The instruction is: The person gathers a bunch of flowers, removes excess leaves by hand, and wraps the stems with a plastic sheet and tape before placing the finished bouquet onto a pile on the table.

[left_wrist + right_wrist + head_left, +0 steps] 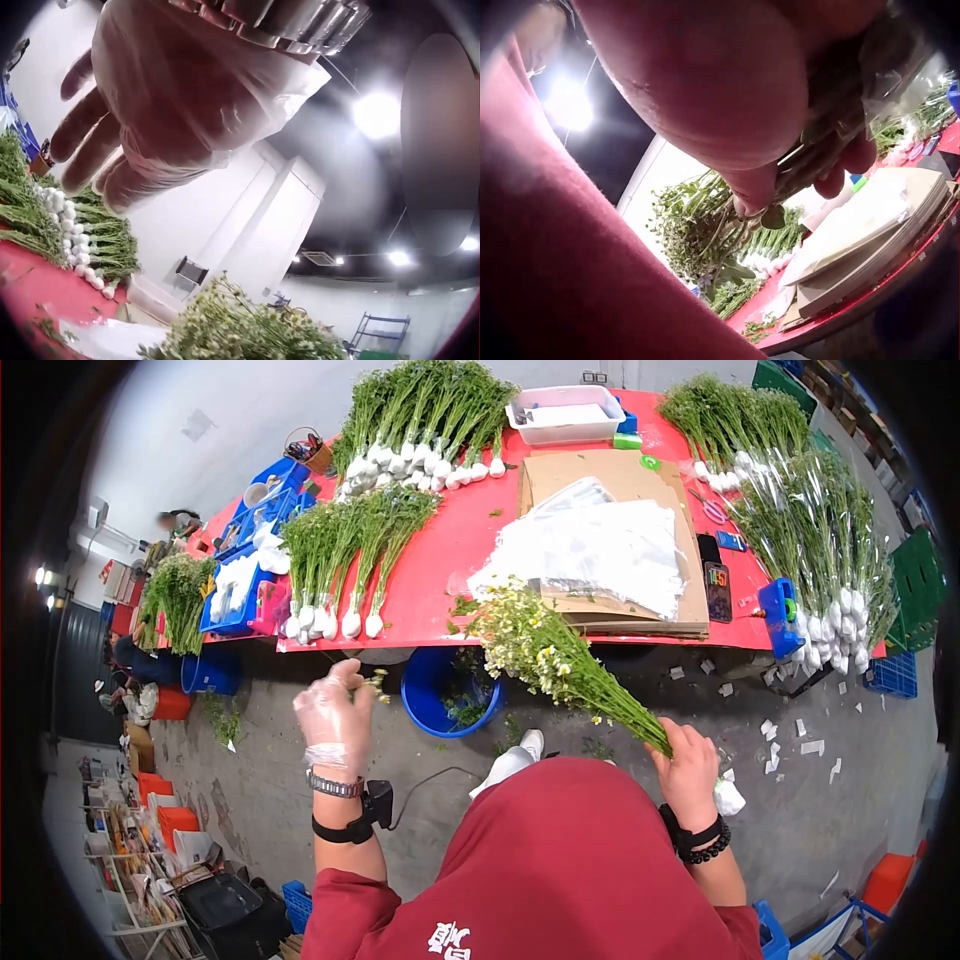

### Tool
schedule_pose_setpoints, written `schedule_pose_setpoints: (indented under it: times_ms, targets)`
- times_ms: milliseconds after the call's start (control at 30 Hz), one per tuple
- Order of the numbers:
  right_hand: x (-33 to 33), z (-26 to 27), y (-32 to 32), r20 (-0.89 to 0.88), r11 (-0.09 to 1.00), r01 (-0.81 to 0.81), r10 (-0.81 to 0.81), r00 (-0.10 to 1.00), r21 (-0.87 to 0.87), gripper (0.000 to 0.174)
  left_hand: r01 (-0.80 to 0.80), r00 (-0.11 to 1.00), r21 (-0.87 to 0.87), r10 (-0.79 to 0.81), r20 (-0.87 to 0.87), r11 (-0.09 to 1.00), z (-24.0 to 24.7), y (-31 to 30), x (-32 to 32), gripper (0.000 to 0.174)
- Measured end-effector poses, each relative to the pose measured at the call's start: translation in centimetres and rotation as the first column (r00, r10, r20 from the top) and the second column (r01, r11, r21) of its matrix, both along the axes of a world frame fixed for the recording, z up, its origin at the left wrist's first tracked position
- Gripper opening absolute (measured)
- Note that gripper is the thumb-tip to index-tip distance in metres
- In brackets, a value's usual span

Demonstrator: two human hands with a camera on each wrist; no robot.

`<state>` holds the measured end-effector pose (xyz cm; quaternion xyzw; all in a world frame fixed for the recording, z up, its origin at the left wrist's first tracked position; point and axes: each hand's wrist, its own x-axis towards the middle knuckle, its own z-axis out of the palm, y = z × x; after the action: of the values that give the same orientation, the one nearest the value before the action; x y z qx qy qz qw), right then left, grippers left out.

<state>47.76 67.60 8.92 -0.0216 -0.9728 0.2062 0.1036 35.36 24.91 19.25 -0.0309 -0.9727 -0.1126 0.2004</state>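
My right hand (688, 765) grips a bunch of small white-and-yellow flowers (540, 655) by its green stems. The blossoms point up and left toward the table, and a white wad (729, 797) shows below the hand. In the right wrist view, thumb and fingers curl round the stems (802, 169). My left hand (335, 715), in a clear plastic glove, is raised left of the blue bucket (415, 695). Its fingers (82, 131) are spread and fairly straight in the left wrist view. Beside its fingertips is a small flower sprig (379, 685).
On the red table (430, 580) lie white sheets (610, 550) on cardboard and green bundles (350, 550) with white-wrapped ends. Plastic-sleeved bundles (815, 560) stand at the right, near a phone (717, 592) and scissors (712, 510). Paper scraps (770, 730) litter the floor.
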Motion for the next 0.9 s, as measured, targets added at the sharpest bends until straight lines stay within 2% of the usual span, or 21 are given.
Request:
schedule_pose_setpoints:
  times_ms: [67, 100, 167, 233, 333, 533, 600, 833, 900]
  targets:
    - [-0.1, 0.3, -0.2, -0.002, 1.0, -0.013, 0.013, 1.0, 0.0, 0.042, -0.043, 0.992, -0.016, 0.045, 0.12, 0.999, -1.0, 0.4, 1.0, 0.019]
    - [-0.1, 0.4, -0.2, 0.0, 1.0, -0.016, 0.016, 1.0, 0.001, 0.042, -0.046, 0.991, -0.015, 0.048, 0.123, 0.999, -0.6, 1.3, 1.1, 0.019]
    - [-0.4, 0.9, -0.3, -0.053, 0.999, -0.038, 0.038, 0.998, -0.009, 0.045, 0.251, 0.966, 0.065, -0.245, -0.086, 0.966, 1.6, 4.1, 1.3, 0.021]
    - [-0.7, 1.5, -0.4, -0.082, 0.998, -0.06, 0.06, 0.995, -0.002, 0.046, 0.464, 0.88, 0.113, -0.442, -0.174, 0.879, 3.9, 6.9, 1.1, 0.023]
    - [-0.8, 2.4, -0.6, -0.123, 0.996, -0.091, 0.091, 0.988, 0.007, 0.048, 0.6, 0.793, 0.047, -0.586, -0.166, 0.798, 6.0, 9.6, 0.1, 0.027]
    - [-0.8, 3.5, -1.1, -0.139, 0.993, -0.117, 0.119, 0.983, 0.021, 0.046, 0.683, 0.73, -0.016, -0.683, -0.022, 0.73, 5.9, 11.4, -1.7, 0.023]
    - [-0.6, 3.4, -1.0, -0.139, 0.993, -0.113, 0.114, 0.984, 0.018, 0.046, 0.719, 0.694, -0.011, -0.716, 0.079, 0.695, 5.7, 11.3, -2.0, 0.02]
    - [-0.1, 2.8, -0.9, -0.126, 0.994, -0.104, 0.108, 0.986, 0.036, 0.045, 0.722, 0.691, -0.008, -0.721, 0.062, 0.692, 4.6, 11.7, -1.5, 0.017]
    - [0.1, 2.7, -1.1, -0.122, 0.994, -0.108, 0.11, 0.986, 0.02, 0.044, 0.696, 0.715, 0.042, -0.697, 0.049, 0.717, 4.7, 11.6, -1.1, 0.016]
